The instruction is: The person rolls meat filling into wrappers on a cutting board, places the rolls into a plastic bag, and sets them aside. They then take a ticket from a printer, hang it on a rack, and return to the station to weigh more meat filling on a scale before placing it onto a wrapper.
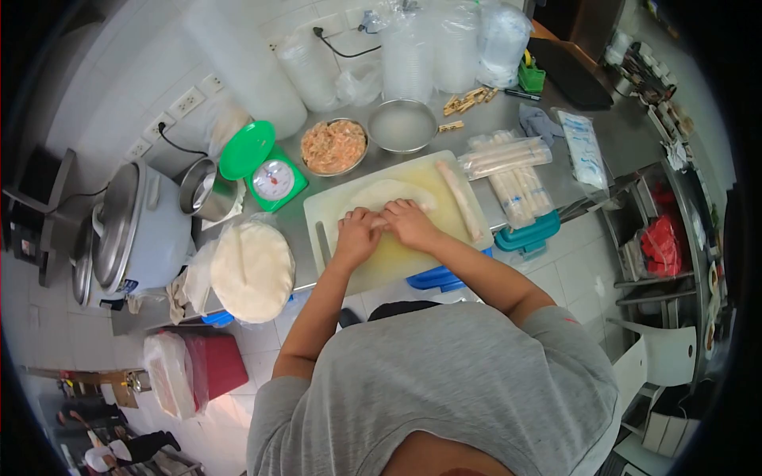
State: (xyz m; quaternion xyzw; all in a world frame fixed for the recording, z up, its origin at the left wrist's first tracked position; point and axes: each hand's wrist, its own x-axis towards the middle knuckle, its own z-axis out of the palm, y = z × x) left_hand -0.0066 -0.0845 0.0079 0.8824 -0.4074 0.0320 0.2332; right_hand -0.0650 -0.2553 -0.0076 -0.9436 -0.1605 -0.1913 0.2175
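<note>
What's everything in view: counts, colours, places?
Dough sheet: one, cream, on board
Long roll: one, pale, board's right
Board: one, whitish, counter middle
Dough pile: one, cream, left of board
Filling: one bowlful, orange, behind board
Wide bowl: one, silver, right of filling
Scale: one, green, left of filling
Small pot: one, silver, beside scale
Large pot: one, grey, far left
Bagged rolls: several, pale, right of board
Packet: one, white, counter's right
Clothespins: several, tan, near wide bowl
Container stacks: several, clear, counter's back
Cloth: one, grey, beside packet
Lidded box: one, teal, near bagged rolls
Floor box: one, red, left
Left hand: one, bare, at dough sheet
Right hand: one, bare, at dough sheet
</note>
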